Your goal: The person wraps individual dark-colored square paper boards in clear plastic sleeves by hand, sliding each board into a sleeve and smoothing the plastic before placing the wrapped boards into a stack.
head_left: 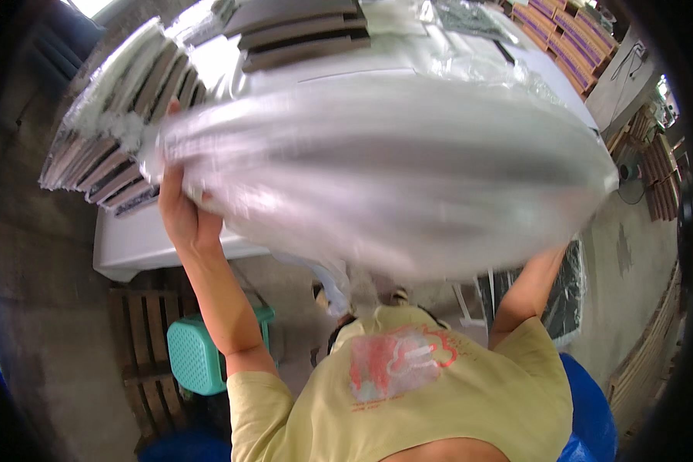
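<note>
Apparently we are midway in the work: several plastic-wrapped boards (112, 142) already lie stacked at the left edge of the worktop (150, 242), while the dark boards (304, 35) at its far edge look bare, so we judge that part unfinished. We hold the plastic sheet (393, 177) raised over the near edge; it looks clear, shiny and much blurred, its contents uncertain. Our left hand (185, 204) pinches its left end; our right hand is hidden behind it, so we cannot tell its grip.

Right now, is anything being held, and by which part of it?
Yes, the plastic: the left hand holds its left end. The right hand is hidden behind its right end, so that grip cannot be told.
</note>
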### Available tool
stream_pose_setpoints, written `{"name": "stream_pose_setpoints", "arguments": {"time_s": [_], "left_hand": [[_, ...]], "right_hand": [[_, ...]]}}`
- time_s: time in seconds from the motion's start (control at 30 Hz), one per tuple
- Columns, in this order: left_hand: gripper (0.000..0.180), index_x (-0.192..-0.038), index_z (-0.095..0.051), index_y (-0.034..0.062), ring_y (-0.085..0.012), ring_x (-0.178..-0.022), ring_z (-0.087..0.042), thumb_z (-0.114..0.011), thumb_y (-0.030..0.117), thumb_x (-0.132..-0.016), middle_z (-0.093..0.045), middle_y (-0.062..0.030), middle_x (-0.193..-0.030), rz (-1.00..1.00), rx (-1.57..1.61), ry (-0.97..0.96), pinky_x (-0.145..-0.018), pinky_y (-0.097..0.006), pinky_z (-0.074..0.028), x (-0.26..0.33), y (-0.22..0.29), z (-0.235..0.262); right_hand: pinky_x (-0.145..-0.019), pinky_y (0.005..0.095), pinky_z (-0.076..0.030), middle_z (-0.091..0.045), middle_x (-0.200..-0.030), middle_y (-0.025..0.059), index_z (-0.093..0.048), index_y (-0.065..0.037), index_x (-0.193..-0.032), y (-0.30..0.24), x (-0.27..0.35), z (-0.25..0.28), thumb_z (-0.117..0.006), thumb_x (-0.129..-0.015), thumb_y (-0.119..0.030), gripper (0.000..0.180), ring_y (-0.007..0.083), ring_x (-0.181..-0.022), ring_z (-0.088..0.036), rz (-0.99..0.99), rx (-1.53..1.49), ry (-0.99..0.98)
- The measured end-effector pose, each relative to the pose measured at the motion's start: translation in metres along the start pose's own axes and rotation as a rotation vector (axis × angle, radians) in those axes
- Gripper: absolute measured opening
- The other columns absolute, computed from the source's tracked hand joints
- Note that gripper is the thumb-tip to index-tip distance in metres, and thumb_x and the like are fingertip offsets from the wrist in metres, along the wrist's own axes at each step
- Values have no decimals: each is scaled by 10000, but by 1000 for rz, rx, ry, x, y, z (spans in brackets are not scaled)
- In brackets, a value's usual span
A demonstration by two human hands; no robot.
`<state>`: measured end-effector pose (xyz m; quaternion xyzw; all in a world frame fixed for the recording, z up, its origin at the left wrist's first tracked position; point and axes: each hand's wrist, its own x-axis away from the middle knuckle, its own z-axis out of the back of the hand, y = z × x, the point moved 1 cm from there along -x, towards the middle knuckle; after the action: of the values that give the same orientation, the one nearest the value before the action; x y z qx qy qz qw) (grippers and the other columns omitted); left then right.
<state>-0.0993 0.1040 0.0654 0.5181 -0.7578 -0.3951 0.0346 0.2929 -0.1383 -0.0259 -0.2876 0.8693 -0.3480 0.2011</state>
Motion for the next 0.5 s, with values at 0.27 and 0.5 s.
{"name": "stream_pose_setpoints", "arguments": {"time_s": [0.27, 0.5], "left_hand": [[253, -820, -603, 65, -118, -743, -498, -686, 284, -724, -539, -1, -814, -116, -1074, 264, -602, -263, -385, -111, -25, 44], [432, -861, -578, -59, -150, -789, -510, -591, 368, -799, -598, -132, -784, -512, -1074, 246, -749, -279, -405, -127, -68, 62]], "right_hand": [[-669, 238, -414, -527, -795, 20, -589, 1, -929, 15, -81, -92, -700, -707, -143, 287, 114, -696, -487, 589, 813, 232], [-732, 225, -396, -491, -945, 63, -500, -1, -1046, 27, -108, -85, -718, -701, -204, 456, 117, -851, -460, 576, 713, 125]]}}
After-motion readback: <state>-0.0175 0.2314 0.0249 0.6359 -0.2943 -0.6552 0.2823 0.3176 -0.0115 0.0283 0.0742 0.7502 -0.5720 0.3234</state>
